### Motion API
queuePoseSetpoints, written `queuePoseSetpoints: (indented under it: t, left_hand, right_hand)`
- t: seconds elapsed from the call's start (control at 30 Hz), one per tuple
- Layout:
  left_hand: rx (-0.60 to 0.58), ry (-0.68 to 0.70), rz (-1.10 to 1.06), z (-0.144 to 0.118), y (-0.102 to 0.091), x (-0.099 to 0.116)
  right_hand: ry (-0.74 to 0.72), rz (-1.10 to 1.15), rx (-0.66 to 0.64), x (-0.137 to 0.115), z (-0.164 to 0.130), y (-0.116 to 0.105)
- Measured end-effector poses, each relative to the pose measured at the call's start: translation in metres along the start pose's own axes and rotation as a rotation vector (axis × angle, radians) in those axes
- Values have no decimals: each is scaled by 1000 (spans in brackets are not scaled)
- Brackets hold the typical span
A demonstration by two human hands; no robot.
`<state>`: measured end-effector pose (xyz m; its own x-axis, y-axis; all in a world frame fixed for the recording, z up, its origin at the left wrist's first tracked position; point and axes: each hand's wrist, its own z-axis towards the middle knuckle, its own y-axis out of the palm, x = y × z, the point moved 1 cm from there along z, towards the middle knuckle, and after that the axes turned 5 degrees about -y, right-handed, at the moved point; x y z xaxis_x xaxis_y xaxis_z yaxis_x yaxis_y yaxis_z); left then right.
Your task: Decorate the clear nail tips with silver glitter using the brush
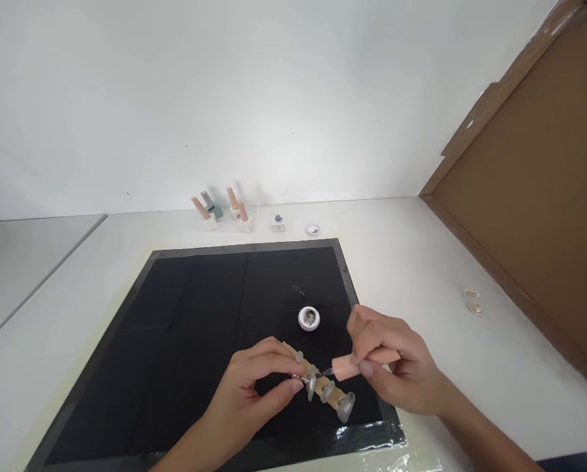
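My left hand pinches a short wooden stick that carries several clear false nail tips, held just above the black mat. My right hand grips a pink brush handle; its fine tip touches one of the nail tips on the stick. A small round white pot with dark glittery content sits on the mat just beyond both hands.
Pink and teal nail bottles in small stands line the wall at the back, beside a small pot and a lid. Two small rings lie on the white table right of the mat. A brown cardboard panel leans at the right.
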<state>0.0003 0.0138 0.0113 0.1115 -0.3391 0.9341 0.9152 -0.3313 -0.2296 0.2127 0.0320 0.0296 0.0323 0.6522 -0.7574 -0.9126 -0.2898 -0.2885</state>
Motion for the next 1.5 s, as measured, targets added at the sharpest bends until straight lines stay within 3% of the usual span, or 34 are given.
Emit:
queuePoseSetpoints:
  t: [0.1,0.3,0.47,0.6,0.83,1.03,1.2,1.37,1.5]
  left_hand:
    - [0,-21,-18,0,0,1]
    - [-1,-50,-34,-2,-1,-1]
    - [-12,-65,-51,-2,-2,-2]
    - [-7,-85,-64,-2,-2,-3]
    - [-5,-127,-83,-1,-2,-2]
    - [-22,-128,-107,-1,-2,-4]
    - [-20,-129,-112,-1,-1,-4]
    - [-26,-138,-125,-1,-1,-3]
    - [-41,-171,-174,-1,-1,-3]
  right_hand:
    - [-32,15,-42,-3,3,1]
    - [37,-42,38,0,0,0]
    - [-4,25,-12,1,-1,0]
    - [36,-36,25,1,0,0]
    - [-90,94,-82,-5,2,4]
    - [46,23,-29,-3,0,3]
    - [-29,115,-81,-4,1,4]
    - [87,46,-20,-2,1,3]
    - [45,108,-73,-2,-1,4]
